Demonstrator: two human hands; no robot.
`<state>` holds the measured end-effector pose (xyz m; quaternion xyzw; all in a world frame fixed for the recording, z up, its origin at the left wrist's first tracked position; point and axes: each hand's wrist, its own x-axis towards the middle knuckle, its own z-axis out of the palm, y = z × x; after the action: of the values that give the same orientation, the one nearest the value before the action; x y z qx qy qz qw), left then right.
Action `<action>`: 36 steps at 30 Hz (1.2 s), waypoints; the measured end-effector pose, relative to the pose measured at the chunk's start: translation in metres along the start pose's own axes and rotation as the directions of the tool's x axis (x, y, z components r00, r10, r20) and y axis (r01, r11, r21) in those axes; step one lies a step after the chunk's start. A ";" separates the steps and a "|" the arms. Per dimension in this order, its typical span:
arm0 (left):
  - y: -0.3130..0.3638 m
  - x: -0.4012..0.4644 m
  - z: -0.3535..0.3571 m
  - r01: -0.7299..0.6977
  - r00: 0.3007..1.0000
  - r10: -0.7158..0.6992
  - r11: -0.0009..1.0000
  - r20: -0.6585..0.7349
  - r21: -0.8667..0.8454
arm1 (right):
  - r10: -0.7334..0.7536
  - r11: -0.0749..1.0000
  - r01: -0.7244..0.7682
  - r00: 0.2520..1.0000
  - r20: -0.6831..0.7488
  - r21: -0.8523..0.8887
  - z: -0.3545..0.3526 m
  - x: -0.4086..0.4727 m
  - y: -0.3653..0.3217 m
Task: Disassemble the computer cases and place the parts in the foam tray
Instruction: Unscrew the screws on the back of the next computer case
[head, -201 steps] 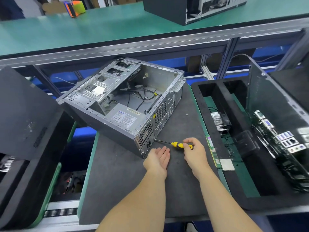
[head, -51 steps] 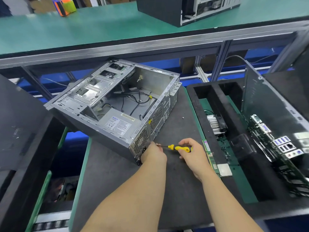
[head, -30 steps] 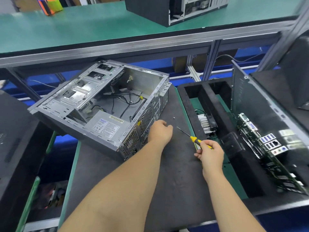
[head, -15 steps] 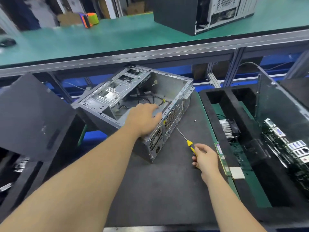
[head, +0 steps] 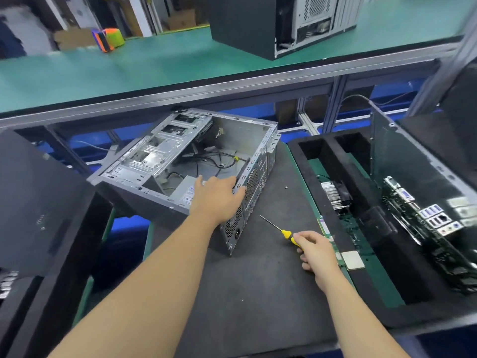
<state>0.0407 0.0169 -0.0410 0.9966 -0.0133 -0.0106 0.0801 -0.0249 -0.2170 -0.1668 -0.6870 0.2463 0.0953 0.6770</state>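
On the dark desk (head: pixel 258 293) the open computer case (head: pixel 180 161) lies on its side; the left hand (head: pixel 216 197) reaches into it, fingers spread over the rear edge. The right hand (head: pixel 316 250) grips a yellow-handled screwdriver (head: pixel 280 229) just beside the foam tray (head: pixel 335 161), where a motherboard (head: pixel 423 220) sits

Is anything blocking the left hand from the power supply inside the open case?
Nothing visible does. The left hand already reaches over the open case's rear edge, above the power supply. Loose cables lie farther back on the case floor. The right hand holds the screwdriver out on the mat.
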 end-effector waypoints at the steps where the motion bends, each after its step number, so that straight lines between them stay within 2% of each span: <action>1: 0.005 0.002 0.001 0.008 1.000 -0.008 1.000 -0.004 -0.002 | -0.004 1.000 0.004 1.000 -0.003 0.008 0.001 0.000 -0.001; 4: 0.013 0.008 0.001 0.035 0.999 -0.035 0.999 0.004 -0.039 | -0.034 0.999 0.034 0.999 0.001 0.040 0.004 -0.005 -0.008; 7: 0.008 0.009 -0.006 0.070 0.998 -0.069 0.983 0.016 -0.167 | -0.111 0.992 0.107 0.992 0.064 0.072 0.005 -0.013 -0.022; 11: -0.003 -0.003 -0.003 0.133 0.986 -0.138 0.990 -0.099 -0.050 | -0.169 0.986 0.166 0.976 0.137 0.033 0.006 -0.021 -0.040; 16: -0.004 -0.007 0.001 0.201 0.960 -0.226 0.968 -0.168 -0.153 | -0.207 0.978 0.204 0.954 0.217 0.035 0.002 -0.029 -0.050; 36: -0.002 -0.007 -0.001 0.222 0.956 -0.245 0.963 -0.159 -0.150 | -0.233 0.972 0.230 0.941 0.247 0.040 0.005 -0.035 -0.055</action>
<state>0.0337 0.0193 -0.0404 0.9808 0.1125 0.0674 0.1444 -0.0284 -0.2065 -0.1021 -0.6902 0.0771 0.0995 0.7126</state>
